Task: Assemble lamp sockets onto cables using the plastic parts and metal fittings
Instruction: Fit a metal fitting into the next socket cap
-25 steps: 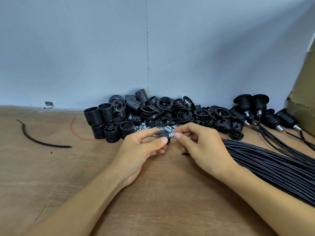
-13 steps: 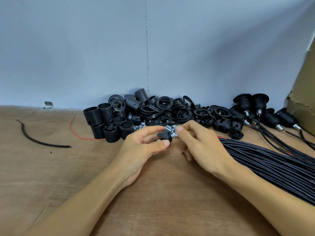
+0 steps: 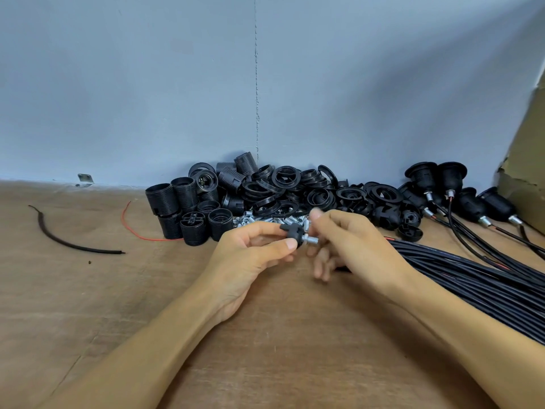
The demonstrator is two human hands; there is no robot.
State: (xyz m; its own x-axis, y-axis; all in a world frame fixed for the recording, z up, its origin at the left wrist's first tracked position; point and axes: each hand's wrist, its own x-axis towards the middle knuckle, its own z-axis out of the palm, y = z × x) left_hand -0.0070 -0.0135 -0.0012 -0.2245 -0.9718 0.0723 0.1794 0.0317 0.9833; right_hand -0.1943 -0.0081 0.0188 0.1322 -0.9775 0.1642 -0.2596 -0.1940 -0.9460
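The right hand (image 3: 354, 246), now loosely spread, has released the metal fitting (image 3: 312, 240) in the black cap (image 3: 292, 233) the left hand (image 3: 250, 255) pinches, so threading looks done.

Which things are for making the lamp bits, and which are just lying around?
For the job: black cap in the left hand, its metal fitting, pile of plastic parts, loose metal fittings, cables.
Lying about: black wire scrap, red wire, metal bracket, cardboard.
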